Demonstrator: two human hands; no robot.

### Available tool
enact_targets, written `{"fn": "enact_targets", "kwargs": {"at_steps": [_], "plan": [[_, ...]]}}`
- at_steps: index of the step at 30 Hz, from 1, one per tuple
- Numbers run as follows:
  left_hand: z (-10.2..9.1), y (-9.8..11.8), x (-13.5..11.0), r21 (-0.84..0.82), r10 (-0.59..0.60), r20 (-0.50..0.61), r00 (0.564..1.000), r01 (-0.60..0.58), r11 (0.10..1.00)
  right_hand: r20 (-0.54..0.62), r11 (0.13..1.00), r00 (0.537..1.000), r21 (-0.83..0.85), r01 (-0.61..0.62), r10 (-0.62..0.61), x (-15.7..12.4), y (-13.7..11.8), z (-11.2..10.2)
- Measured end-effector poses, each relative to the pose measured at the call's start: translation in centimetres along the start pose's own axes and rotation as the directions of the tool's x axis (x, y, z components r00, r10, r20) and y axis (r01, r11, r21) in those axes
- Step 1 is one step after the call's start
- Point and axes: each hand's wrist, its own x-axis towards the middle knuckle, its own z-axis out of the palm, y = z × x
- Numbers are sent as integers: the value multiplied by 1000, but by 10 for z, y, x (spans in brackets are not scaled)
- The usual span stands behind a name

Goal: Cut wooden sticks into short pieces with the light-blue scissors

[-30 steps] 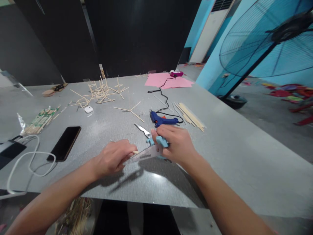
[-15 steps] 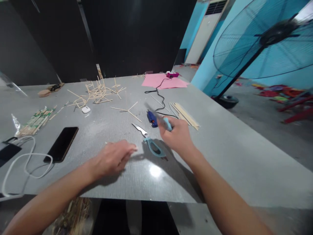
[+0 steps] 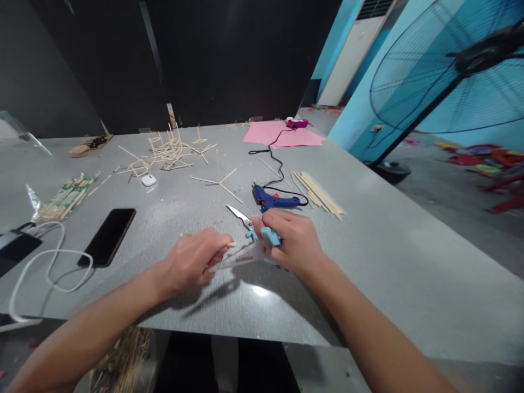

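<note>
"What are your hands doing?"

"My left hand (image 3: 196,254) is closed round a thin stick (image 3: 232,245), its pale end poking out past my thumb. My right hand (image 3: 292,234) grips a light-blue handle, and its blade (image 3: 243,255) points across at my left fingers, just under the stick's end. Whether the edge touches the wood, I can't tell."

"What already looks done?"

"Beyond my left hand, a cluster of joined stick frames (image 3: 171,151) stands on the grey table (image 3: 388,262). Nearer my hands sits a smaller piece (image 3: 220,183), sticks spreading from one joint. I'd call those put together, though I can't say whether either is complete."

"And what is left?"

"The stick in my left hand isn't joined to anything visible. Past my right hand lie loose flat sticks (image 3: 319,195), unattached, and far off to the left of my left hand is a packet of sticks (image 3: 67,197). So I'd judge the work partway."

"Any other tools?"

"A blue glue gun (image 3: 278,201) lies just beyond my right hand, and a second blade (image 3: 238,214) rests on the table beyond the gap between my hands, its lower part hidden."
</note>
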Motion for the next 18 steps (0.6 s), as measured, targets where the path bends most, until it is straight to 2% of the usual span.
{"fn": "enact_targets", "kwargs": {"at_steps": [8,18], "plan": [[-1,0,0,63,33,12,999,-34,997,-10,1000,1000,2,-20,20,-1,0,0],[-1,-2,1,54,31,27,999,-32,998,19,999,998,9,-54,53,-1,2,-2]]}}
